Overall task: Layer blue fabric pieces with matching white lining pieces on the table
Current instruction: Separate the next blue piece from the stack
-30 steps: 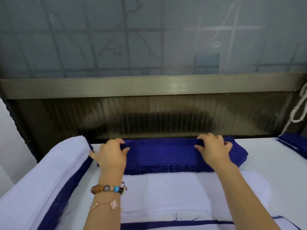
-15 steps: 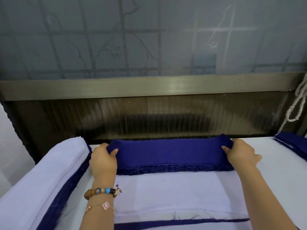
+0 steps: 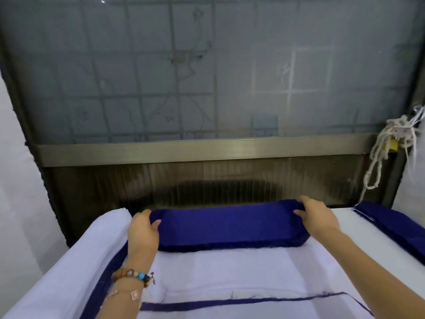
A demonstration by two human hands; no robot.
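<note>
The left grip (image 3: 142, 233) is closed on the left end of a folded bundle of blue fabric (image 3: 230, 224), with the thumb laid on its top face and the fingers curled over the far edge. The right grip (image 3: 318, 218) is closed on the right end in the same manner, the fingers wrapped over the far corner. The bundle is held lengthwise between the two grips at the far side of the worktop (image 3: 351, 217), and its frayed near edge is laid on a sheet of white lining (image 3: 218, 272) spread flat just nearer than the bundle. A beaded bracelet (image 3: 133, 275) and a thin chain bracelet (image 3: 128, 294) are worn on the left wrist, nearer than the bundle's left end. Nearer still, a narrow blue strip (image 3: 230, 303) is seen along the lining's near edge. Just left of the bundle, a tall stack of white pieces (image 3: 57, 261) is placed, with blue layers showing down its side. Right of the bundle and apart from it, a second pile of blue pieces (image 3: 395, 224) is set. Directly beyond the bundle a dark ribbed panel (image 3: 230, 180) is seen, topped by a metal rail (image 3: 207, 148) and a frosted pane (image 3: 184, 65). A knotted white cord (image 3: 388, 143) is hung above and to the right of the bundle.
</note>
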